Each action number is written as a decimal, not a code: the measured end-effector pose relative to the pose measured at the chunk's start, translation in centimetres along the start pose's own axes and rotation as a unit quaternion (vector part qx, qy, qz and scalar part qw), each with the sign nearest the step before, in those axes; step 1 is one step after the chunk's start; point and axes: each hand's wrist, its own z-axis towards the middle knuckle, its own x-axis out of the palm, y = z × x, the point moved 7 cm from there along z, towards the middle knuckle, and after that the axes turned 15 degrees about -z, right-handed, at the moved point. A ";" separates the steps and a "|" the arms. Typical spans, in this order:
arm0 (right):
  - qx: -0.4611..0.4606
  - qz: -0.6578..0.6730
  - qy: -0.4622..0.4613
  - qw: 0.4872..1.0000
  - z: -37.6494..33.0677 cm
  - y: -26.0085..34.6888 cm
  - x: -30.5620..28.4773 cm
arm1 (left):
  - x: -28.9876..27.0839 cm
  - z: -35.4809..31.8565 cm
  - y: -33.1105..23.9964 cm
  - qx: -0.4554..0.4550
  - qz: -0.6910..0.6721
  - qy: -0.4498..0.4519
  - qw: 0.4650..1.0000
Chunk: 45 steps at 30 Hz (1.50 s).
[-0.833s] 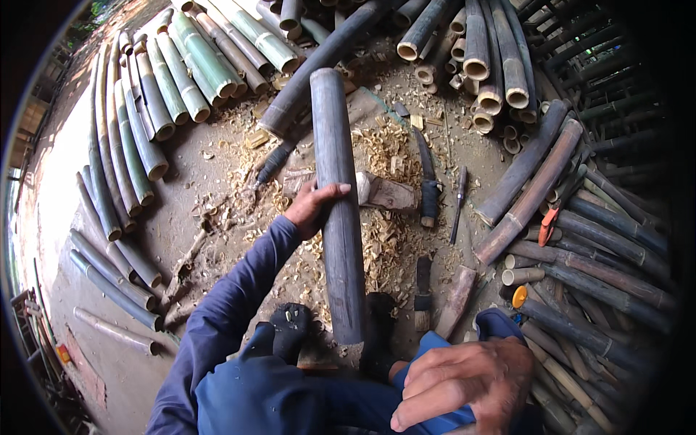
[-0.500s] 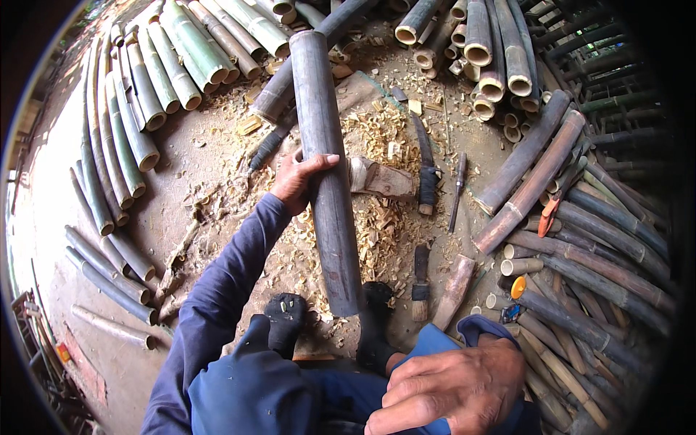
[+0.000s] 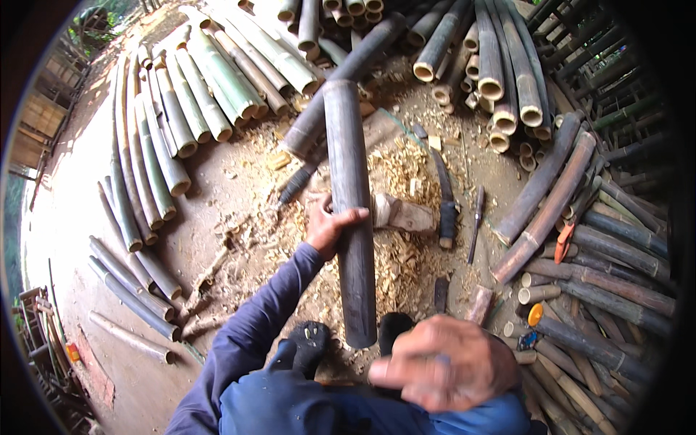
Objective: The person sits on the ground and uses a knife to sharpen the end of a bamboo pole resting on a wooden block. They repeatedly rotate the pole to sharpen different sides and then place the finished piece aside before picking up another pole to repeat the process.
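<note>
My left hand is closed round a dark bamboo section, its thumb lying across the front. The section stands out lengthwise over the ground, its lower end near my feet. Above my right thigh, my right hand is smeared by motion, with bent fingers and nothing visible in them. It is apart from the bamboo. Just right of the section lie a pale wooden block and a curved knife with a black-wrapped handle. Farther right is a slim rod-like tool. Another black-wrapped handle shows left of the section.
Wood shavings cover the ground around the block. Cut bamboo poles fan out at the far left, with further bamboo pieces stacked at the far right. Beside the right-hand pile are an orange-handled tool and a yellow disc.
The view has shifted, so the surroundings sit lower and farther right. My right hand has risen toward the section's lower end and blurred. My left hand keeps its hold on the bamboo.
</note>
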 end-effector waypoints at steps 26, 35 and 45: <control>0.496 0.029 0.078 0.864 -18.4 -21.8 20.1 | -1.4 -6.1 7.2 -0.227 0.019 0.082 0.970; 0.486 0.169 0.067 0.855 -16.6 -20.5 20.8 | -3.9 -8.7 10.1 -0.179 0.109 0.017 0.978; 0.520 0.072 0.003 0.851 -14.6 -21.1 24.1 | -3.2 -5.4 3.6 0.055 0.477 0.099 0.871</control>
